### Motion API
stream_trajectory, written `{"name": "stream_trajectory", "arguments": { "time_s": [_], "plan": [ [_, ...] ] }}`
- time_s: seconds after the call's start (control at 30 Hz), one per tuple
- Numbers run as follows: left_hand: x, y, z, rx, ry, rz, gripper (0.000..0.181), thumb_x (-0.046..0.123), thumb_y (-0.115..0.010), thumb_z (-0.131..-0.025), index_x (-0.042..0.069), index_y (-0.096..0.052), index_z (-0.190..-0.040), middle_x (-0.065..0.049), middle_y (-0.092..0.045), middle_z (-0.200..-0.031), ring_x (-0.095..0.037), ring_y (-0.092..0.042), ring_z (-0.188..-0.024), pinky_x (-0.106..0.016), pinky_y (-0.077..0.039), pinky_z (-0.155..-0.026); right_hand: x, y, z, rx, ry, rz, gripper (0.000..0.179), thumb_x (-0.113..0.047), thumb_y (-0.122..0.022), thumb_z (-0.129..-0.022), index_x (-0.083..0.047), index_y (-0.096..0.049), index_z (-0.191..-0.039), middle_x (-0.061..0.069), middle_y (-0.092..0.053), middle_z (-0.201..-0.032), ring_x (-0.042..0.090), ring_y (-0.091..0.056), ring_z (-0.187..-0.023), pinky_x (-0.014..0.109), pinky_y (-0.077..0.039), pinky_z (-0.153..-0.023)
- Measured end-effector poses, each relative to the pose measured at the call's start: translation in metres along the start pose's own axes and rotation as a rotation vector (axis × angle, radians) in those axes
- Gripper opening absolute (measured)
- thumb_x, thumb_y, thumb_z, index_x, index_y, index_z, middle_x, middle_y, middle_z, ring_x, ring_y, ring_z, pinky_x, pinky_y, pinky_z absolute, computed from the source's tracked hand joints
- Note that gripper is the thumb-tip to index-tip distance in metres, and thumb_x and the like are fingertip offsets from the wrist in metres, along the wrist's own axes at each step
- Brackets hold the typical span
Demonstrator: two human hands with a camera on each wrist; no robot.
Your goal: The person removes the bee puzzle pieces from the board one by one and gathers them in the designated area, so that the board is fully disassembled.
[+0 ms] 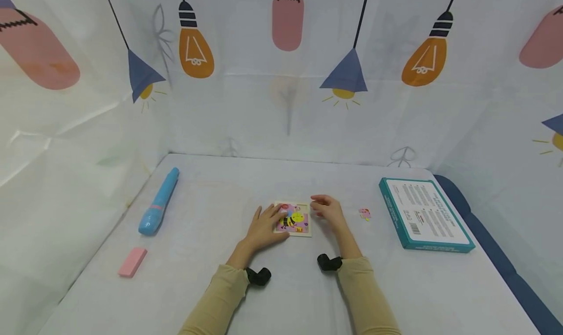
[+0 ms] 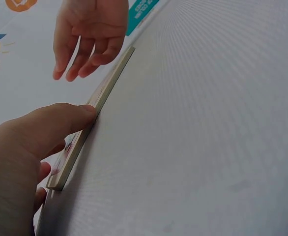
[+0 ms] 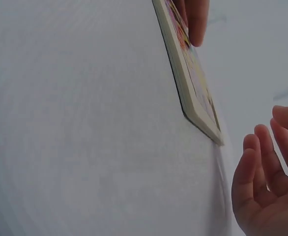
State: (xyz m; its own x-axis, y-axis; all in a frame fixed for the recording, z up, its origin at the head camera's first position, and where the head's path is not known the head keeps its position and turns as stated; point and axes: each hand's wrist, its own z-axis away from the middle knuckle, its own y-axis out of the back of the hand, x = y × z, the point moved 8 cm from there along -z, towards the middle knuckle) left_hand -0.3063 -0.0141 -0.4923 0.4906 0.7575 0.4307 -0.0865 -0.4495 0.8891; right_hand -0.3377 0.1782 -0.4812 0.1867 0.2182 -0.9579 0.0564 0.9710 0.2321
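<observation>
A small square jigsaw puzzle [image 1: 296, 219] with a bee picture lies in a pale wooden frame [image 2: 109, 84] on the table. My left hand [image 1: 264, 227] holds it from the left, thumb [image 2: 80, 115] on the near edge and fingers over the picture and left side. Pale board shows at the puzzle's top right corner. Just off that corner, my right hand [image 1: 329, 212] hovers with loosely bent fingers [image 3: 264, 152] and nothing between them. One loose pink puzzle piece [image 1: 365, 214] with a yellow bit lies farther right.
On the right lies a teal-edged box [image 1: 431, 215] with a printed white face. To the left are a blue microphone-shaped toy [image 1: 160, 200] and a pink block [image 1: 132, 262]. A white sheet [image 1: 246, 115] printed with lamps hangs behind the white table [image 1: 211, 188]. Both wrists wear black camera mounts.
</observation>
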Motion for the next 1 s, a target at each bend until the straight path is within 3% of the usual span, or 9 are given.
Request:
{"name": "stream_trajectory", "arguments": {
  "time_s": [0.23, 0.57, 0.77, 1.0],
  "plan": [
    [0.002, 0.001, 0.0, -0.003, -0.004, -0.008, 0.065, 0.051, -0.059, -0.079, 0.017, -0.05, -0.134, -0.004, -0.035, -0.147, -0.026, -0.025, -0.138, -0.05, -0.005, -0.112, -0.003, -0.02, -0.001, -0.051, 0.021, 0.125, 0.028, -0.015, -0.062, -0.087, -0.004, -0.063, -0.112, 0.012, -0.061, -0.1, 0.017, -0.051, -0.077, 0.024, -0.043, -0.061],
    [0.0, -0.002, 0.002, 0.008, 0.003, -0.022, 0.065, 0.052, -0.06, -0.079, 0.016, -0.051, -0.133, -0.004, -0.036, -0.146, -0.027, -0.025, -0.138, -0.052, -0.006, -0.111, -0.008, -0.038, 0.0, -0.061, 0.091, 0.513, 0.022, -0.017, -0.065, -0.084, -0.007, -0.068, -0.104, 0.007, -0.057, -0.088, 0.02, -0.05, -0.08, 0.031, -0.042, -0.068],
    [0.0, -0.001, 0.003, 0.008, 0.019, -0.063, 0.067, 0.054, -0.059, -0.079, 0.017, -0.05, -0.133, -0.002, -0.037, -0.146, -0.027, -0.026, -0.137, -0.054, -0.007, -0.11, -0.01, -0.042, 0.001, -0.082, 0.115, 0.578, 0.024, -0.017, -0.066, -0.083, -0.006, -0.068, -0.104, 0.007, -0.053, -0.085, 0.019, -0.048, -0.075, 0.028, -0.039, -0.062],
    [0.001, 0.001, 0.001, -0.005, 0.006, -0.057, 0.06, 0.054, -0.057, -0.08, 0.022, -0.052, -0.131, -0.002, -0.035, -0.147, -0.029, -0.025, -0.138, -0.056, -0.007, -0.11, -0.015, -0.043, 0.0, -0.069, 0.169, 0.593, 0.024, -0.018, -0.068, -0.081, -0.005, -0.065, -0.101, 0.008, -0.052, -0.086, 0.02, -0.047, -0.077, 0.03, -0.038, -0.065]
  ]
}}
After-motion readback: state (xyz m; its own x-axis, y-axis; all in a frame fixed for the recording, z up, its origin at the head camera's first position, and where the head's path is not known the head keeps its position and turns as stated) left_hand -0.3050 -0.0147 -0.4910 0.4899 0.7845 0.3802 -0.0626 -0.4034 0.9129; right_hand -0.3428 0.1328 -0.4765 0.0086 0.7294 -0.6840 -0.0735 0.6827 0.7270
